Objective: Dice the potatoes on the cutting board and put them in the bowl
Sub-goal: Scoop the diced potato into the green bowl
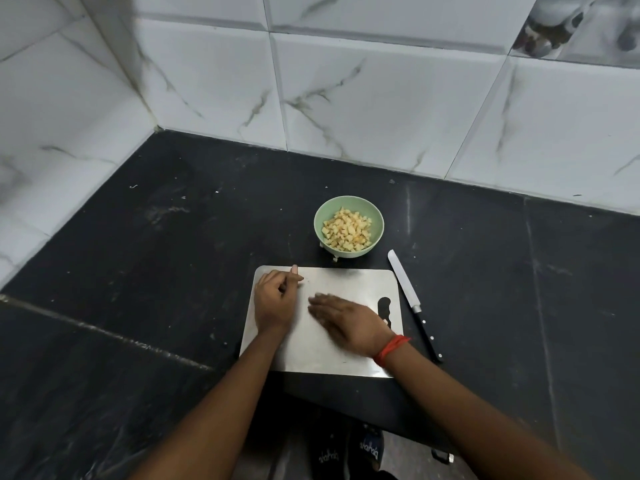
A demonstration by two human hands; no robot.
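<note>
Head view: a rectangular stainless-steel cutting board [346, 282] lies on the black stone counter [173, 254], near a corner of white marble-patterned wall tiles [381, 98]. Just beyond the board's far edge stands a small pale-green bowl [320, 216] holding the pale-yellow diced potatoes [347, 230]. One stray potato piece [335, 259] lies on the counter at the bowl's foot.

The left hand [275, 299] rests on the board's far left corner, its fingers curled in toward the palm with one fingertip at the far edge. The right hand [346, 322], blurred, lies flat on the middle of the board with its fingers straight and released, and a red thread band [391, 348] circles the wrist.

A black-handled knife with a long steel blade [412, 303] lies on the counter just right of the board.
</note>
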